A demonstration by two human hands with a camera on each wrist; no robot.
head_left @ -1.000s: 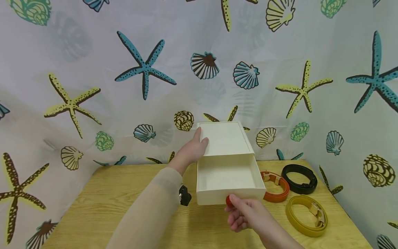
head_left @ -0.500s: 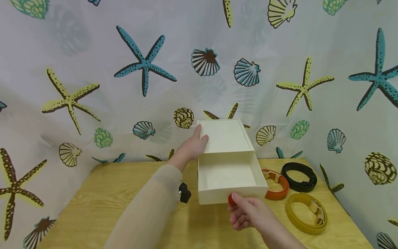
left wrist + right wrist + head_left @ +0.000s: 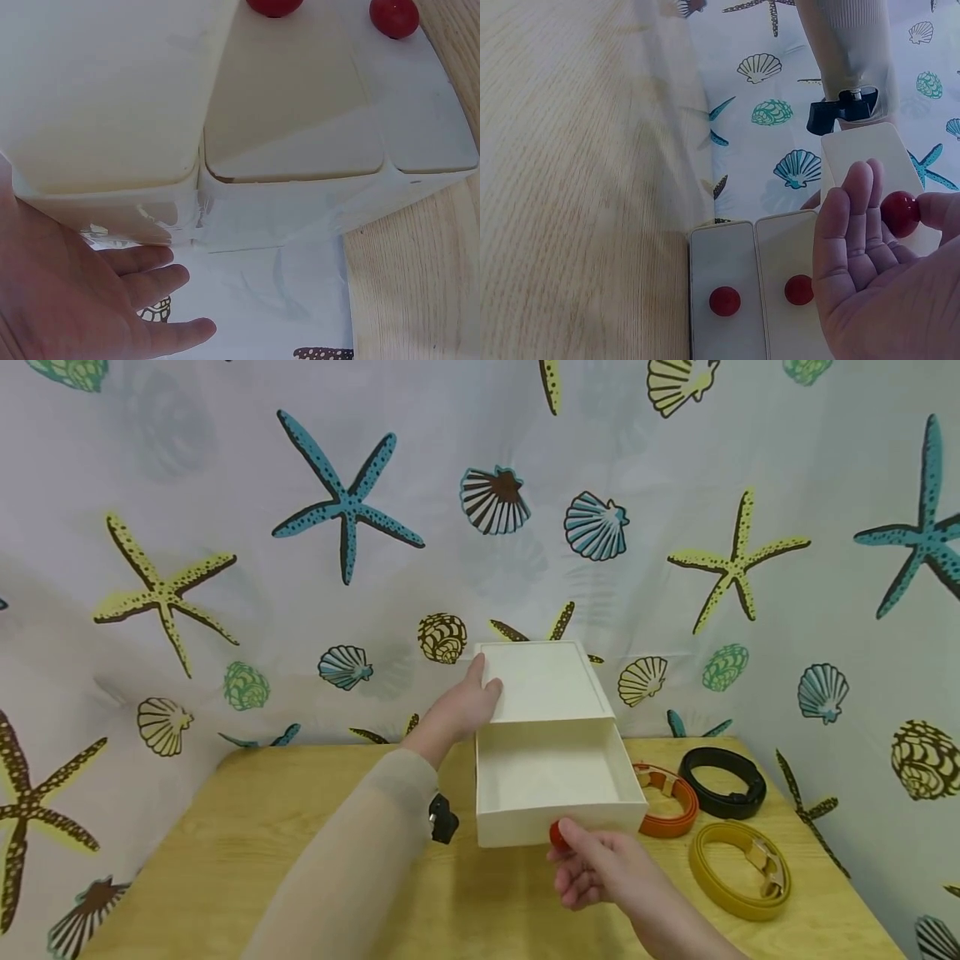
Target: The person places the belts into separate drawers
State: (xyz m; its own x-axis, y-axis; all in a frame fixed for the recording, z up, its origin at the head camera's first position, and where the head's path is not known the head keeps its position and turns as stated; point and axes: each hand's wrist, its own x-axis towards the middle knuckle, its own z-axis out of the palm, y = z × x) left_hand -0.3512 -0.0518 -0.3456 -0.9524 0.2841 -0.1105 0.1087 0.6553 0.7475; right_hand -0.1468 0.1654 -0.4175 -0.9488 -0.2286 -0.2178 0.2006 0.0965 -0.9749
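White and set left of three coiled belts [image 3: 738, 906] on the table [image 3: 262, 827], the cabinet [image 3: 547, 681] is touched by the left hand [image 3: 463, 706], fingers [image 3: 161, 283] seemingly straight, while the red knob [image 3: 557, 836] of the pulled-out drawer [image 3: 517, 829] is pinched by the right hand [image 3: 600, 868].

A smooth white, boxy three-drawer cabinet [image 3: 547, 681] stands upright toward the back of the tabletop [image 3: 255, 835]. Its white rectangular top drawer [image 3: 517, 831] is pulled well out, while the two lower drawers [image 3: 300, 97] sit closed. The right hand [image 3: 603, 868] pinches the top drawer's glossy round red knob [image 3: 557, 836]; matching red knobs [image 3: 724, 301] mark the lower fronts. The left hand [image 3: 465, 702] rests against the cabinet's left side.
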